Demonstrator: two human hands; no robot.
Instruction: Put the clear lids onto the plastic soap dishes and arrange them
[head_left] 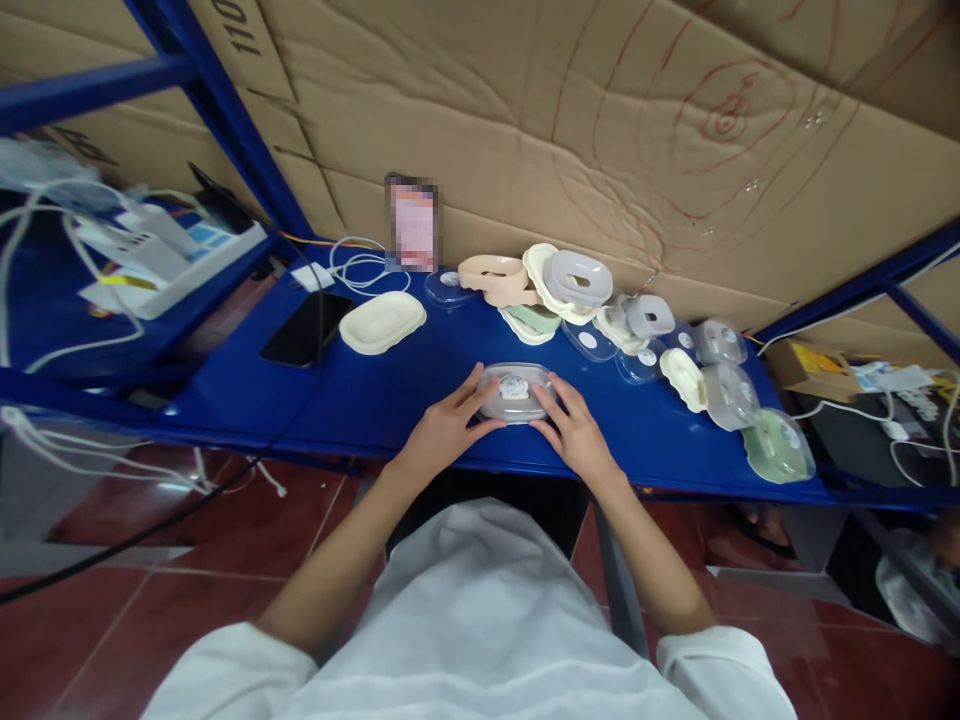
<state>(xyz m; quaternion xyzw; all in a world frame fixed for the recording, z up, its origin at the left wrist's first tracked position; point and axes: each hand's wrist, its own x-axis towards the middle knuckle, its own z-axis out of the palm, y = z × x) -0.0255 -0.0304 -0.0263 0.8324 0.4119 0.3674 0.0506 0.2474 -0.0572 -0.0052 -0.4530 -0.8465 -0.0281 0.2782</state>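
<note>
Left hand (444, 428) and right hand (579, 430) pinch lidded box (516, 393) from either end, thumbs along near side. Box near front edge of table (360, 410); cannot tell if resting. Cream tray (382, 322), black phone (304, 332) off left; green box (780, 447) far right.

"110" on cardboard (247, 45), upper left; label (514, 385) on lid (529, 404) illegible.

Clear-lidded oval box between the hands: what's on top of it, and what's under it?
On the oval box, a pale label shows mid-lid; the left hand and right hand touch its ends. Blue tabletop shows around it; what lies directly underneath is covered.
</note>
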